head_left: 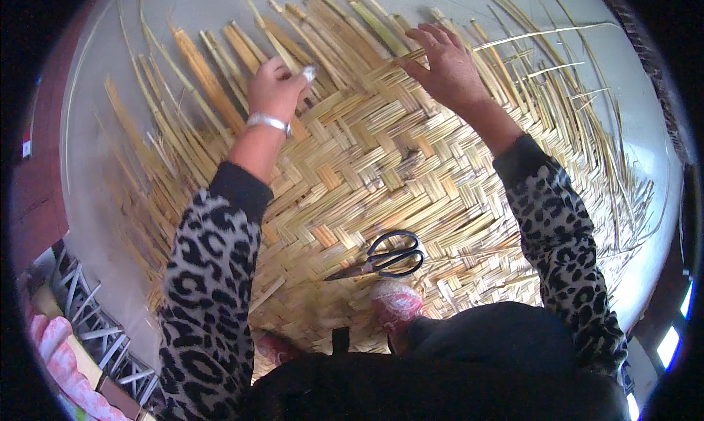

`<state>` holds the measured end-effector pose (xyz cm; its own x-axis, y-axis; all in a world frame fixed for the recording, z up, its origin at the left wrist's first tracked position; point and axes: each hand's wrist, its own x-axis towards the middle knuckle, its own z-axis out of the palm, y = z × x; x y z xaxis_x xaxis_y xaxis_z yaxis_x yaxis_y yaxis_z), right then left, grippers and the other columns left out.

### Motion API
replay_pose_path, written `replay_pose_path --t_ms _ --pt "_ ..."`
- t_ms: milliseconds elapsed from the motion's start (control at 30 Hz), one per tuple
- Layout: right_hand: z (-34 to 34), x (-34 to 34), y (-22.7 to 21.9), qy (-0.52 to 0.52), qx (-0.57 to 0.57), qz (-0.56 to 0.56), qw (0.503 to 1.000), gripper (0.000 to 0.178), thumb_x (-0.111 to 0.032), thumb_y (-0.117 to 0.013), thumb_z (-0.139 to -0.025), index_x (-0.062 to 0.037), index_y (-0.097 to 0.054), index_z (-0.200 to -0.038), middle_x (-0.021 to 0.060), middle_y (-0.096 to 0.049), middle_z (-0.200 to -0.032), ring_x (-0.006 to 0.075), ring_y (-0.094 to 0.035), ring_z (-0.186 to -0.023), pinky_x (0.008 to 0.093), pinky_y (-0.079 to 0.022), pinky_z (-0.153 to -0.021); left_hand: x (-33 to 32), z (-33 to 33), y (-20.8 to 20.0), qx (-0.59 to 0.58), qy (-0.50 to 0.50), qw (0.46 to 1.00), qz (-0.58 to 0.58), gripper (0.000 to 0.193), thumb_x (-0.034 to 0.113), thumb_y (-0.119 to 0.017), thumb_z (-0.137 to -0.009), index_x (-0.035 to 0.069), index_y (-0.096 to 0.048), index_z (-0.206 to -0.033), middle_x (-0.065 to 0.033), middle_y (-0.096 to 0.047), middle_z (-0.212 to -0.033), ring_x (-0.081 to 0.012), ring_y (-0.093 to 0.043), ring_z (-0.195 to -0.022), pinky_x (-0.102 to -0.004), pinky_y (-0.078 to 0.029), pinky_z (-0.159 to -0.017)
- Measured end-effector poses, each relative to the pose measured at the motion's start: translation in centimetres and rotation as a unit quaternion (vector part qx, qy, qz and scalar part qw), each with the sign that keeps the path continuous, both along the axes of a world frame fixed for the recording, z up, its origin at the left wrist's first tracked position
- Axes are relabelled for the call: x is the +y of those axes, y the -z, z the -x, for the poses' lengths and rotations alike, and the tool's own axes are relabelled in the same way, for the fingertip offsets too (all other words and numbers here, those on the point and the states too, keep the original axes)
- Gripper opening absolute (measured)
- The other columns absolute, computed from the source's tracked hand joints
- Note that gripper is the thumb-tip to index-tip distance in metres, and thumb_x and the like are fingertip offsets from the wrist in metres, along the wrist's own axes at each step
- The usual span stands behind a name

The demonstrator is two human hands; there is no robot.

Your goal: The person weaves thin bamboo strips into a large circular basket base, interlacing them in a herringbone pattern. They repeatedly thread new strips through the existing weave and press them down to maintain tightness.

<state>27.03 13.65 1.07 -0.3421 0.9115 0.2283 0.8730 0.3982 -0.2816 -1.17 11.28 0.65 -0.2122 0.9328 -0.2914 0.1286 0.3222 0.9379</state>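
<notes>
Running crosswise near the far edge of the woven mat (pixel 345 179), a thin strip (pixel 543 34) is seen extending rightward from the right hand (pixel 447 63), the nearer one. That hand's fingers are loosely bent; whether the strip is pinched cannot be told. The left hand (pixel 277 87) is curled, its grasp unreadable. The strip's inner end is hidden; some upright strips (pixel 206 76) are cut off.
</notes>
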Motion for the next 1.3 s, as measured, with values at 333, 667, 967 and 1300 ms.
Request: replay_pose_path --t_ms 333,667,967,1300 --pt "-2.1 4.1 -2.2 -0.048 -0.046 0.197 0.978 0.029 -0.031 -0.061 -0.085 -0.0083 -0.066 -0.103 0.0157 -0.069 -0.097 0.0359 -0.066 -0.094 0.0465 -0.052 -0.083 -0.5 -8.2 -2.3 0.376 0.244 0.872 -0.198 0.031 0.008 -0.060 -0.086 0.001 -0.060 -0.117 -0.0215 -0.060 -0.118 -0.0375 -0.061 -0.103 -0.0440 -0.049 -0.091" --pt "-3.5 5.2 -4.0 -0.051 0.325 0.394 0.858 0.032 -0.030 -0.069 -0.087 -0.0042 -0.068 -0.105 0.0072 -0.070 -0.085 0.0151 -0.065 -0.074 0.0320 -0.054 -0.072 3.8 -8.8 -2.6 0.119 0.309 0.940 0.080 0.017 0.018 -0.070 -0.086 0.001 -0.070 -0.089 -0.0037 -0.064 -0.064 -0.0089 -0.057 -0.051 -0.0258 -0.045 -0.048" --pt "0.1 10.8 -0.8 -0.020 0.380 0.452 0.807 0.076 -0.066 -0.051 -0.090 0.0033 -0.059 -0.122 0.0162 -0.063 -0.114 0.0214 -0.059 -0.101 0.0357 -0.047 -0.092 3.6 -8.7 -4.1 0.217 0.285 0.934 0.002 0.026 0.027 -0.075 -0.078 0.003 -0.073 -0.088 -0.0118 -0.069 -0.072 -0.0201 -0.067 -0.064 -0.0317 -0.052 -0.064" --pt "1.4 10.9 -0.9 0.009 0.432 0.573 0.697 0.080 -0.070 -0.053 -0.086 0.0036 -0.063 -0.115 0.0143 -0.066 -0.105 0.0182 -0.062 -0.092 0.0340 -0.053 -0.083 0.8 -10.2 -4.9 0.278 0.141 0.943 -0.114 0.018 0.019 -0.071 -0.078 0.003 -0.072 -0.085 -0.0168 -0.068 -0.072 -0.0296 -0.067 -0.066 -0.0375 -0.052 -0.066"
